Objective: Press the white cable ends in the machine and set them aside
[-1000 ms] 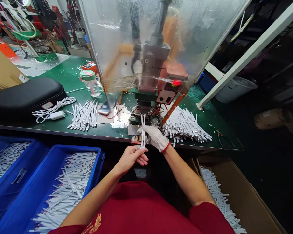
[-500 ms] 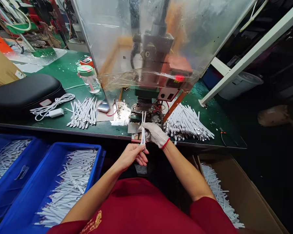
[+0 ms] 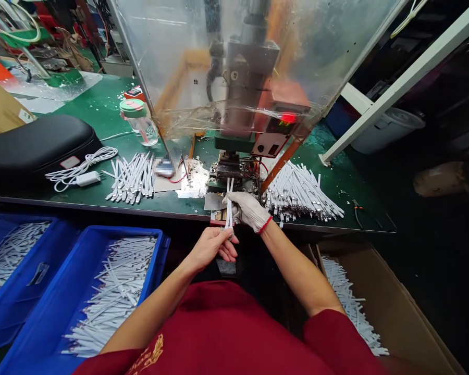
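Note:
Two short white flat cables (image 3: 229, 208) run from my hands to the press, their far ends at the dark block (image 3: 229, 166). My left hand (image 3: 213, 247) is bare and pinches their near ends between thumb and fingers, the other fingers loosely curled. In a white glove with a red cuff, my right hand (image 3: 250, 209) grips the same cables further up, close to the press. Its fingertips are partly hidden. On the bench lie a pile of similar cables (image 3: 133, 177) to the left and a larger pile (image 3: 299, 192) to the right, with metal connectors showing.
A cloudy plastic shield (image 3: 172, 57) hangs before the press. Blue bins (image 3: 78, 276) of cables stand at the lower left, a cardboard box (image 3: 398, 297) at the lower right. The green bench holds a black padded seat (image 3: 39, 146), a bottle (image 3: 140, 122) and pliers (image 3: 357, 213).
The dark block of the press appears lower, down at the cables' far ends. Both hands keep their grip in nearly the same place; the view has shifted slightly.

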Demonstrator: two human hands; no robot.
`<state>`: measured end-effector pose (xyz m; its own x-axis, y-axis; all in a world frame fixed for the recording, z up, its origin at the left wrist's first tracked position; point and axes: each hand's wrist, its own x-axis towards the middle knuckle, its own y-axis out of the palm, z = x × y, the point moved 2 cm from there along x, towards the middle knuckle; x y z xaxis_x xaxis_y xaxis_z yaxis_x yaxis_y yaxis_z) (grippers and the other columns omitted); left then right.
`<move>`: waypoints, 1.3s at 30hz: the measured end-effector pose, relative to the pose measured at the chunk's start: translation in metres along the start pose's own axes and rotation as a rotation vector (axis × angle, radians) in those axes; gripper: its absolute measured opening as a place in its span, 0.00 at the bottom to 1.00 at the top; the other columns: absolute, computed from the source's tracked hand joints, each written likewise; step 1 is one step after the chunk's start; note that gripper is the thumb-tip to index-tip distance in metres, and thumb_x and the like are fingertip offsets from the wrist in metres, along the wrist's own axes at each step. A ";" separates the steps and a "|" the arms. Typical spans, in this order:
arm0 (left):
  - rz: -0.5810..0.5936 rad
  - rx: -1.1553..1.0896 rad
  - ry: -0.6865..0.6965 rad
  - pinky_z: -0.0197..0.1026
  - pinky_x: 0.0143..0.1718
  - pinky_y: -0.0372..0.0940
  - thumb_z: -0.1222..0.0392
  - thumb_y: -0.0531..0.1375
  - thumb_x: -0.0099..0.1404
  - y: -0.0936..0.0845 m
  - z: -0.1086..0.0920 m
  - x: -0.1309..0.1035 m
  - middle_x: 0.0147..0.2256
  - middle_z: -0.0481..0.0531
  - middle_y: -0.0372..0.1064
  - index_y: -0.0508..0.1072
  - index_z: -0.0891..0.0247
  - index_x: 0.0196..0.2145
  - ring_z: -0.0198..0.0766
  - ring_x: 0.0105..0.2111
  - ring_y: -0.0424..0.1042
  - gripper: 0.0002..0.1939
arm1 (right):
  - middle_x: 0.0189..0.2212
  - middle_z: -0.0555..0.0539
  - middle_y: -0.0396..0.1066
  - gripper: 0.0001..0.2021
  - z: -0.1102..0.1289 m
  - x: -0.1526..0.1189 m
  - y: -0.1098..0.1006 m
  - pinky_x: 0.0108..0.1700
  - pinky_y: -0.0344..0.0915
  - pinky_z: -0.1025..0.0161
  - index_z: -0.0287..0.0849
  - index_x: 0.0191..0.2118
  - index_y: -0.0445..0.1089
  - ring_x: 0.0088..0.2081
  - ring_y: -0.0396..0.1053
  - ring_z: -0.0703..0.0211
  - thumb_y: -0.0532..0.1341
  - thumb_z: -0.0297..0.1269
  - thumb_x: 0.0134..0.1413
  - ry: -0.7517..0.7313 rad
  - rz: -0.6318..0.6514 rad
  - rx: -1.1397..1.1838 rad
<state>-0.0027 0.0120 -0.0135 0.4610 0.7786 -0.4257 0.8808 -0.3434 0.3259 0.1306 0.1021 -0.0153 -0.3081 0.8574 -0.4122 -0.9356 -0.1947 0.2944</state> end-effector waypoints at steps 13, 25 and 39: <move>-0.021 -0.045 0.014 0.34 0.20 0.64 0.32 0.58 0.55 0.013 0.001 0.007 0.22 0.57 0.74 0.73 0.72 0.33 0.40 0.20 0.75 0.33 | 0.20 0.47 0.69 0.11 0.020 0.033 0.001 0.20 0.63 0.69 0.35 0.29 0.72 0.20 0.65 0.64 0.66 0.41 0.49 -0.148 -0.163 0.135; 0.014 -0.063 0.043 0.35 0.18 0.62 0.27 0.56 0.50 0.014 0.005 0.017 0.20 0.57 0.72 0.72 0.70 0.29 0.38 0.17 0.72 0.36 | 0.22 0.44 0.72 0.12 0.024 0.030 -0.002 0.21 0.66 0.67 0.36 0.28 0.73 0.21 0.67 0.62 0.69 0.41 0.44 -0.178 -0.182 0.039; 0.050 -0.074 0.070 0.37 0.18 0.63 0.27 0.56 0.50 0.015 0.001 0.019 0.19 0.56 0.70 0.70 0.68 0.25 0.39 0.17 0.71 0.35 | 0.21 0.44 0.70 0.09 0.031 0.028 0.003 0.20 0.67 0.64 0.37 0.28 0.72 0.19 0.67 0.60 0.69 0.37 0.45 -0.139 -0.185 0.104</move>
<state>0.0198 0.0211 -0.0176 0.4933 0.7970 -0.3484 0.8454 -0.3450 0.4078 0.1246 0.1404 0.0008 -0.1002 0.9326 -0.3468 -0.9489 0.0152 0.3152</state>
